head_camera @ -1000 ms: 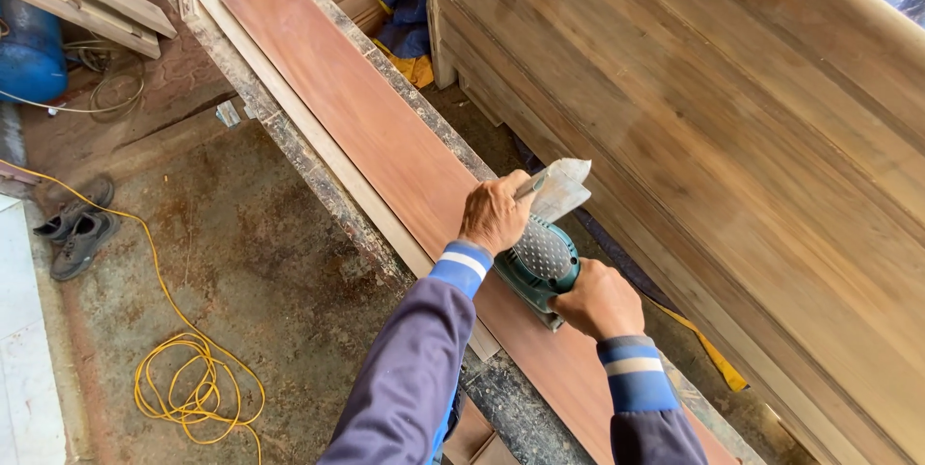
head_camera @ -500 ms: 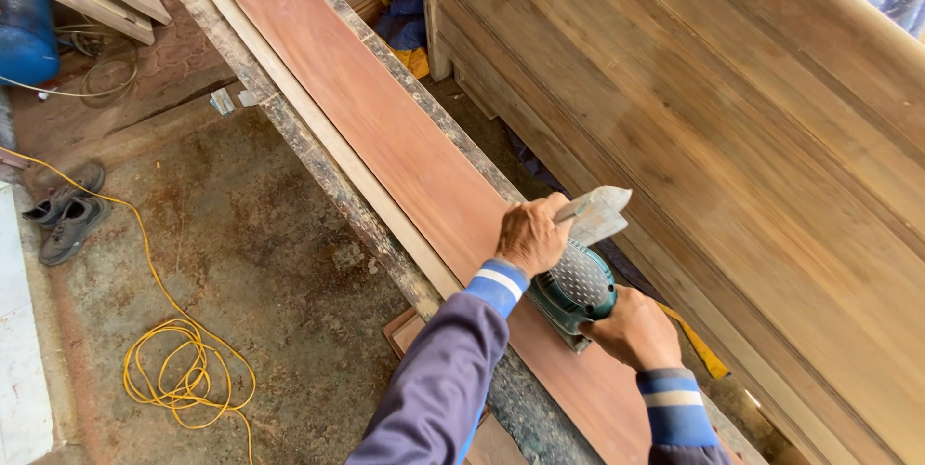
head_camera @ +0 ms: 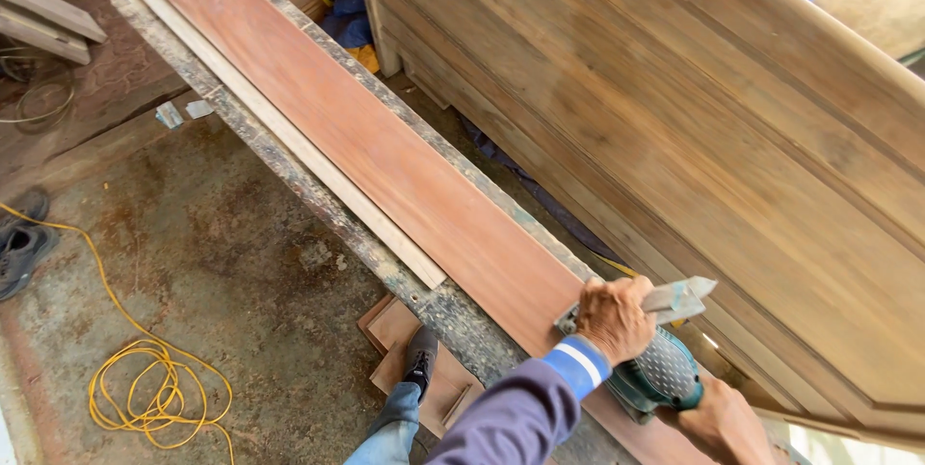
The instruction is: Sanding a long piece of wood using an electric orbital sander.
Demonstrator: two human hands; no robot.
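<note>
The left hand (head_camera: 615, 318) is clamped over the front of a teal palm sander (head_camera: 660, 373), fingers curled round its nose where a flap of sandpaper (head_camera: 679, 297) sticks out; the right hand (head_camera: 725, 424) grips the rear of the same tool, low at the picture's bottom edge and partly cut off. Under the sander lies a long reddish board (head_camera: 385, 176), which runs away from the hands up and to the left along a scuffed, paint-spattered workbench (head_camera: 318, 203). Compared with a second ago, both hands and the sander sit further down the board, toward the person's own end, and much more bare board now stretches ahead of them; I judge the pass is being drawn back along the plank toward its near end. Just left of the board, a thin pale strip of wood (head_camera: 289, 137) lies alongside it. To the right of the hands a large panelled wooden door (head_camera: 674, 108) leans on edge. Below and left of the hands, the person's shoe (head_camera: 418, 361) rests on small wood offcuts (head_camera: 453, 388), and further left a coil of yellow cable (head_camera: 154, 393) lies on the stained concrete floor (head_camera: 222, 263).
</note>
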